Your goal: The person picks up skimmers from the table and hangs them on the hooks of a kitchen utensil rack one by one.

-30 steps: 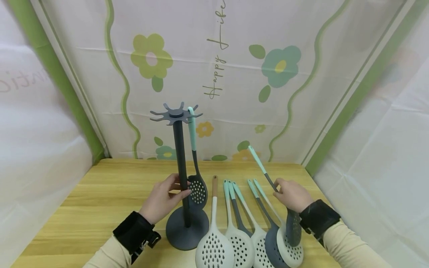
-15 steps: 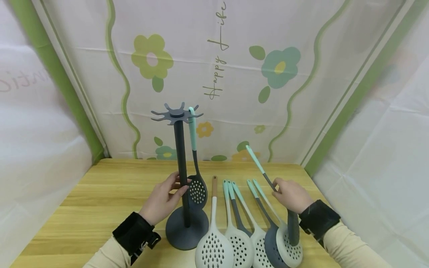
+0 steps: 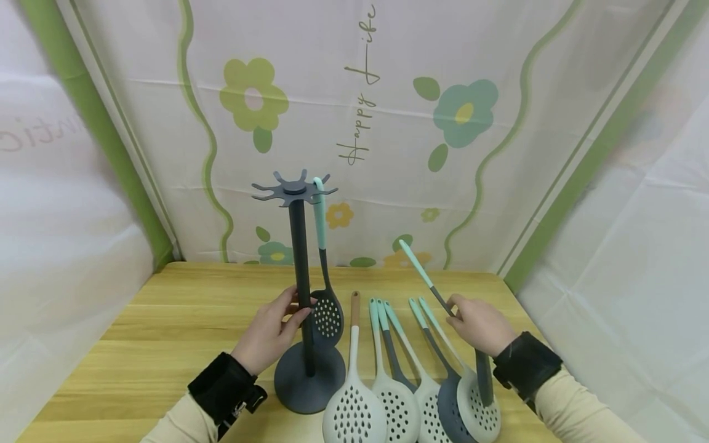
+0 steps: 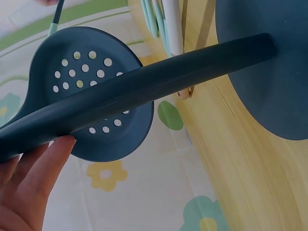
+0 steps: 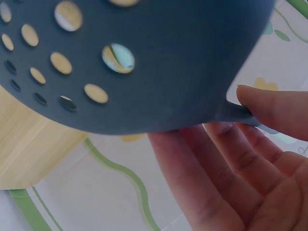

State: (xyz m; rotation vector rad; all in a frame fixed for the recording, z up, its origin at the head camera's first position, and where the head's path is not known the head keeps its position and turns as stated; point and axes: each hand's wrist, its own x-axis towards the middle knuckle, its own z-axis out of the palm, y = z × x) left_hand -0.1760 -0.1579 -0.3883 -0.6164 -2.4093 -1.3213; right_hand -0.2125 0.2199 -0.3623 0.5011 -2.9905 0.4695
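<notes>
My left hand (image 3: 268, 332) holds the dark post of a utensil stand (image 3: 300, 258), thumb in front and fingers reaching behind. From the stand's pronged top hangs a dark skimmer with a mint handle (image 3: 320, 215), its round perforated head (image 4: 48, 103) beside the post. My right hand (image 3: 483, 324) pinches a second dark skimmer (image 5: 183, 62) at its neck, above the utensils on the right. Its mint handle (image 3: 415, 261) slants up to the left, and its perforated head (image 3: 484, 378) shows nearly edge-on beneath the hand. In the right wrist view, fingers support the head's underside.
Several skimmers lie in a row on the wooden table (image 3: 183, 326). Nearest the stand base (image 3: 293, 387) is a white one with a brown handle (image 3: 354, 406); light and dark ones with mint handles, including a white one (image 3: 396, 406), follow rightward. A flowered curtain (image 3: 332, 80) closes the back.
The skimmer in my right hand has turned: its handle end has shifted left and its head now shows narrower. My left hand stays on the post.
</notes>
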